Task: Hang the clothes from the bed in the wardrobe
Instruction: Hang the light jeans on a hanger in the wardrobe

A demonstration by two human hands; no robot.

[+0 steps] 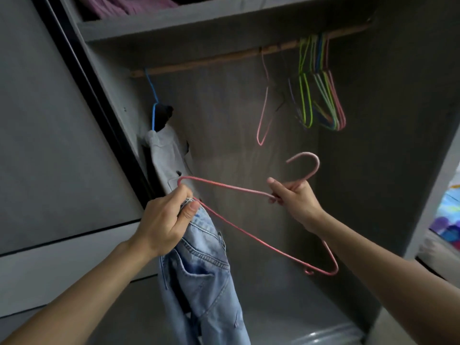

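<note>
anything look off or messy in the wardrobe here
Nothing damaged. The grey garment on the blue hanger hangs bunched and lopsided at the rail's left end, and the empty hangers are crowded together at the right.

jeans (201,270) and pink hanger (249,220) in hand

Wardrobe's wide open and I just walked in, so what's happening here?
A person is putting light blue jeans onto a pink hanger. The left hand grips the jeans' waistband at one end of the hanger, and the right hand holds the hanger just below its hook. It is not on the wooden rail yet. A grey garment already hangs on a blue hanger, and empty hangers crowd the rail's other end.
</note>
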